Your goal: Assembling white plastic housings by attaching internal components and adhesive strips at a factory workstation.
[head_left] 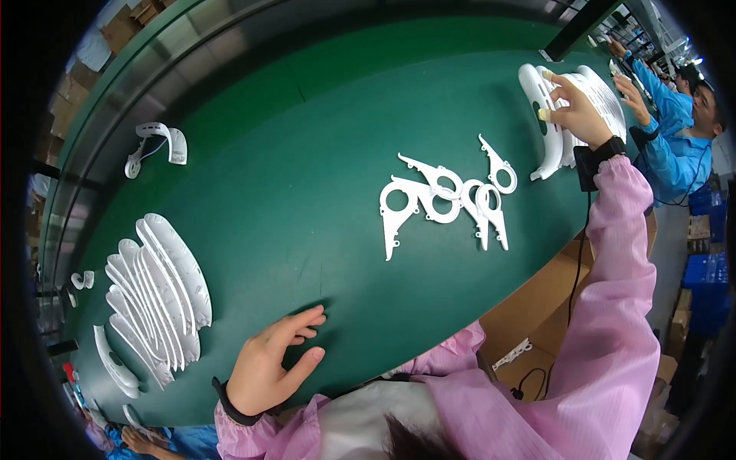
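Note:
My right hand [579,115] is at the far right of the green table, with yellow covers on the thumb and index fingertips. It grips the front piece of a row of white curved plastic shells, a long shell [546,142] with a dark oval opening; some fingers are hidden. Behind that piece, more ribbed white shells [608,103] stand close together. My left hand [270,360] hovers by the near table edge, empty, its thumb and index finger apart. Several flat white ring-shaped parts with pointed arms [397,201] lie loosely overlapped at mid-table, between the hands.
A fanned row of white shells [153,295] occupies the left side, beside a single shell [115,366]. A curved white piece [178,146] lies farther back. Below the right table edge is an open cardboard box [529,307]. A co-worker in blue [682,146] works at right, close to the shells.

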A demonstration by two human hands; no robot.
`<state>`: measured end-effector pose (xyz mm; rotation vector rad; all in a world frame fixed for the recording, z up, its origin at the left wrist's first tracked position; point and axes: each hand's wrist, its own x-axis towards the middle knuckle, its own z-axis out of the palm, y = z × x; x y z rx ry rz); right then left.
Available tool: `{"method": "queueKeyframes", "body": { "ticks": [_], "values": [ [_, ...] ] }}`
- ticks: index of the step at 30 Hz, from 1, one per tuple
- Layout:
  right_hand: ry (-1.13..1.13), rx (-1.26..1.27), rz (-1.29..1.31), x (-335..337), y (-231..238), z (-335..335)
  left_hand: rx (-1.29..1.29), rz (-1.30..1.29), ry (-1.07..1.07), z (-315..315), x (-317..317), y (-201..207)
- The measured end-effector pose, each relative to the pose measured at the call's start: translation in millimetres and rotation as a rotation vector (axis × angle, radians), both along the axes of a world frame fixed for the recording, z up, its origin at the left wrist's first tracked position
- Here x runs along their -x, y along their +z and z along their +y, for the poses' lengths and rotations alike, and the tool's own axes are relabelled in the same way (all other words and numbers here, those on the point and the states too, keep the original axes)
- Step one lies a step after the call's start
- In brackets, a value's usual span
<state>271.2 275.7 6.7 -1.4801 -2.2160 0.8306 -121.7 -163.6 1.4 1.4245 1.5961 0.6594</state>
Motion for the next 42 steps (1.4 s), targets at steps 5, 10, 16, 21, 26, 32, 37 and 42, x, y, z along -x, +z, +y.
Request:
{"method": "queueKeyframes", "body": {
  "ticks": [5,10,16,21,26,32,37,42],
  "values": [
    [-0.043,-0.644,-0.074,-33,-9,8,0.047,0.152,0.136,-1,17,17],
    [0.285,-0.218,-0.072,57,16,-120,0.044,0.367,0.414,23,48,60],
    [0.442,-0.297,-0.230,49,-12,-133,-0.113,0.334,0.210,83,8,77],
    [0.437,-0.423,-0.191,40,-21,-131,-0.046,0.234,0.006,97,-14,75],
    [0.450,-0.485,-0.008,50,-4,-152,-0.314,0.398,-0.143,98,-31,72],
    [0.991,-0.191,0.315,96,36,-236,-0.228,0.341,-0.404,103,-84,71],
    [0.844,-0.036,0.272,84,24,-190,0.109,0.254,-0.292,81,-73,58],
    [0.704,-0.399,-0.213,59,4,-148,0.188,0.307,0.520,3,-3,69]
  ]
}}
